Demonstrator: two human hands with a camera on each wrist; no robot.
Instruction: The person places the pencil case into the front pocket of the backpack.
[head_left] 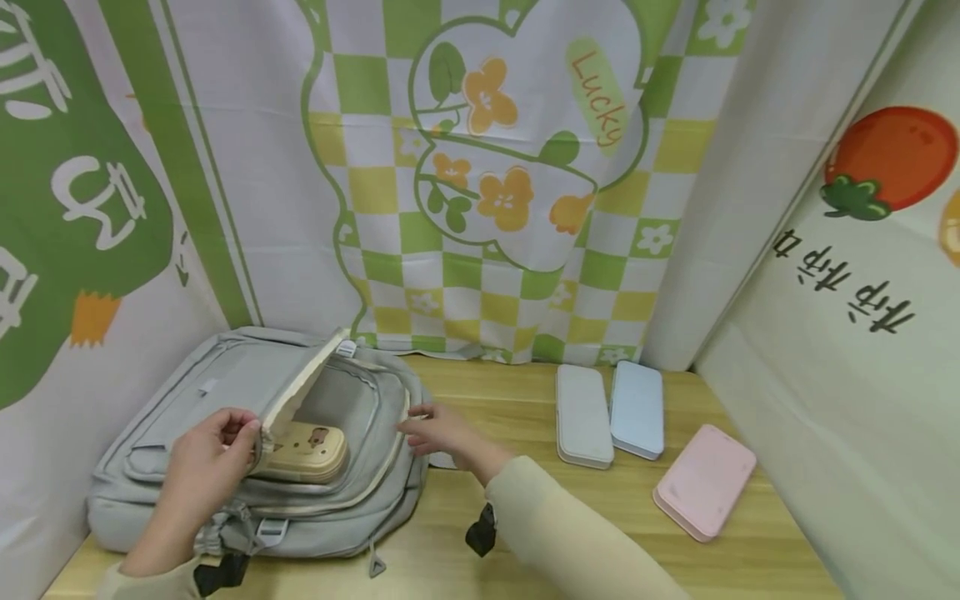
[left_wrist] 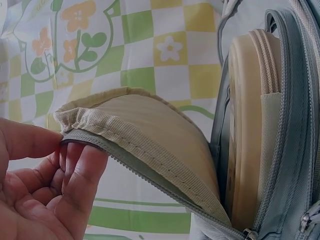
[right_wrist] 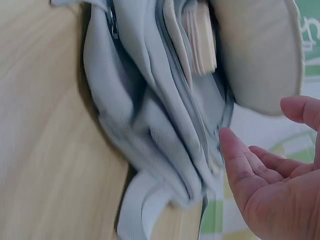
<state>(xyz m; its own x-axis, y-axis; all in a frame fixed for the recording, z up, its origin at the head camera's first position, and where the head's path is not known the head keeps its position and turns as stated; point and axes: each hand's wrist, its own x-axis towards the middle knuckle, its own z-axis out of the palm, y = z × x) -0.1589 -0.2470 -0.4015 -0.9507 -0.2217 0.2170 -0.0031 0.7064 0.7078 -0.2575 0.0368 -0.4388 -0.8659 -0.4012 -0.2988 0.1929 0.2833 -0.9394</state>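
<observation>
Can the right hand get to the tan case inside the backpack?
Probably yes. The left hand holds the flap up, so the tan case lies uncovered, and the right hand is open at the backpack edge.

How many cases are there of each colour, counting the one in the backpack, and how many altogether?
Beige case, in the backpack: 1
White case: 1
Blue case: 1
Pink case: 1
Total: 4 cases
</observation>
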